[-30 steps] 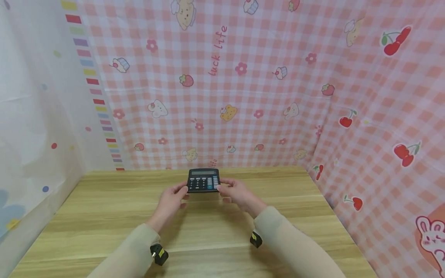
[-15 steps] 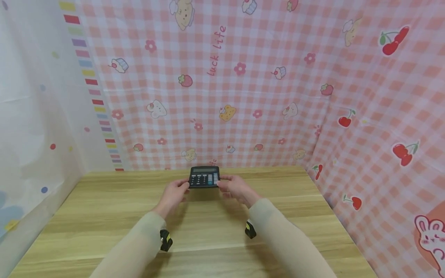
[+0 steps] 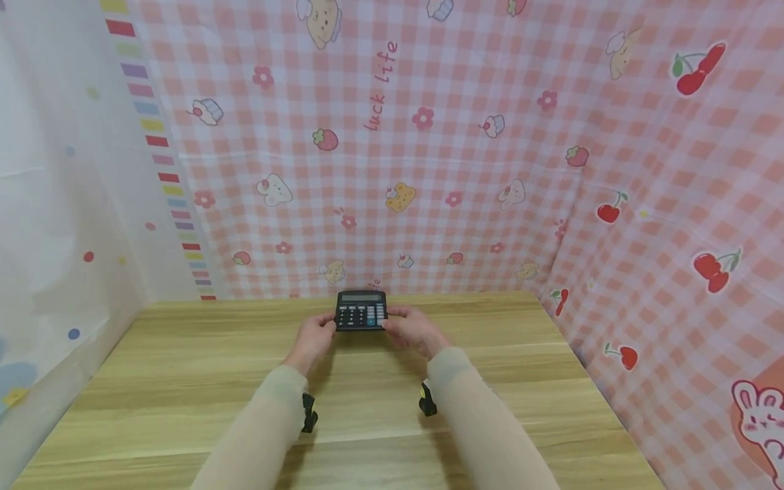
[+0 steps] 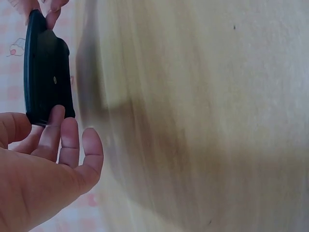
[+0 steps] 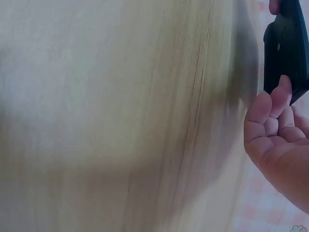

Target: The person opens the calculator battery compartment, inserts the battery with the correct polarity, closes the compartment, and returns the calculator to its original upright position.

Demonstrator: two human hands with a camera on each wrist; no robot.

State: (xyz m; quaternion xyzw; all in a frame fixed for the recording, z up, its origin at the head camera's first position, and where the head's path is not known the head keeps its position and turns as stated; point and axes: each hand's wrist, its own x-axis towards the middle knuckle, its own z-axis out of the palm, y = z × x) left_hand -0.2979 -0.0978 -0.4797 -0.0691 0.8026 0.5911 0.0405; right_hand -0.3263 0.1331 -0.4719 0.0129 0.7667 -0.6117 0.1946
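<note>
A black desktop calculator (image 3: 361, 311) with black, white and blue keys is held near the far edge of the table, its keys facing me. My left hand (image 3: 315, 338) pinches its left side, thumb at the front and fingers behind. On the opposite side, my right hand (image 3: 416, 329) grips the edge the same way. The left wrist view shows the dark underside of the calculator (image 4: 48, 72) apart from the wood, with a shadow beside it. From the right wrist, the fingertips (image 5: 285, 87) of that hand lie against its back.
The wooden table (image 3: 367, 422) spreads under both arms. A pink checked cloth (image 3: 367, 170) hangs behind it and along the right, and a white cloth (image 3: 55, 204) hangs at the left. Small black cameras (image 3: 427, 400) sit on both wrists.
Both hands have carried the calculator slightly away from me, toward the back cloth. The forearms have drawn closer together. Both hands keep their hold.
</note>
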